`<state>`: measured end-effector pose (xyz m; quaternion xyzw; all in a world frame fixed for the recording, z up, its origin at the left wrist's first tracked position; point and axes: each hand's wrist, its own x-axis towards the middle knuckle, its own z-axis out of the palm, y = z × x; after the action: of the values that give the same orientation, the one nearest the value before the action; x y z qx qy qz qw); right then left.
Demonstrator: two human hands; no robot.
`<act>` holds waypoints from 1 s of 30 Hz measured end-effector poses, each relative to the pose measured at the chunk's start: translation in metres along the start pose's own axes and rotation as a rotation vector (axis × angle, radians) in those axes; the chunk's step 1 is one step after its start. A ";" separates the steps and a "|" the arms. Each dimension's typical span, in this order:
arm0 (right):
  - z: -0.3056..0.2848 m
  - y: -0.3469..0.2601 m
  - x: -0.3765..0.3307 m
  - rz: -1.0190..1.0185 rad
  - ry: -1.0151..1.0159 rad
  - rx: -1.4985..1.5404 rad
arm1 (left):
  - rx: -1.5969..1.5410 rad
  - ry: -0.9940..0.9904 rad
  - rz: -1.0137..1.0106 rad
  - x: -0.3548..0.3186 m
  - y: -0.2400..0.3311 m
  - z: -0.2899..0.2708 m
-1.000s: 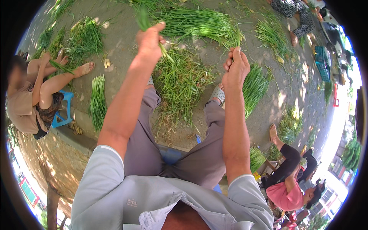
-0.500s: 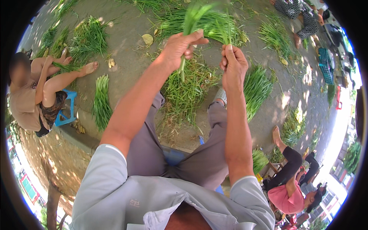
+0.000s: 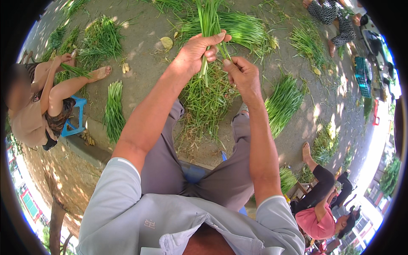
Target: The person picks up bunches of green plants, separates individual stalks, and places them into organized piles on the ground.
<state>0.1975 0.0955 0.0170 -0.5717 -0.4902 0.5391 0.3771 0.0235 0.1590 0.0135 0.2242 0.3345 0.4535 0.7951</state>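
Observation:
My left hand (image 3: 202,49) is closed round a bunch of long green garlic chives (image 3: 208,19), whose pale lower ends stick out below the fist. Close beside it on the right, my right hand (image 3: 244,76) pinches a thin green stalk (image 3: 224,52) between thumb and forefinger. That stalk leans up toward the bunch. Under both hands lies a loose heap of tangled green and yellowish trimmings (image 3: 208,106) on the ground between my feet. Beyond the hands a large pile of chives (image 3: 242,29) is spread out.
Neat chive bundles lie left (image 3: 114,112) and right (image 3: 284,104) of my legs. On the left a person sits on a blue stool (image 3: 75,117); a person in a pink shirt (image 3: 316,223) sits at lower right. A teal crate (image 3: 362,76) stands at far right.
My right hand has come down and left, closer to the bunch, with a stalk in its pinch. The bunch in my left hand now stands more upright.

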 end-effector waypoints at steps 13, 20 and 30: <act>0.001 0.004 0.006 -0.021 0.089 0.155 | 0.112 -0.013 -0.103 0.005 -0.006 -0.002; 0.002 0.008 0.009 -0.056 0.235 0.102 | 0.192 0.000 -0.126 0.006 -0.007 -0.004; -0.010 0.011 0.013 0.056 0.338 0.088 | 0.187 0.044 -0.157 0.004 -0.002 -0.004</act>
<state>0.2087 0.1066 0.0051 -0.6505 -0.3798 0.4667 0.4635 0.0232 0.1614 0.0085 0.2605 0.4095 0.3615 0.7961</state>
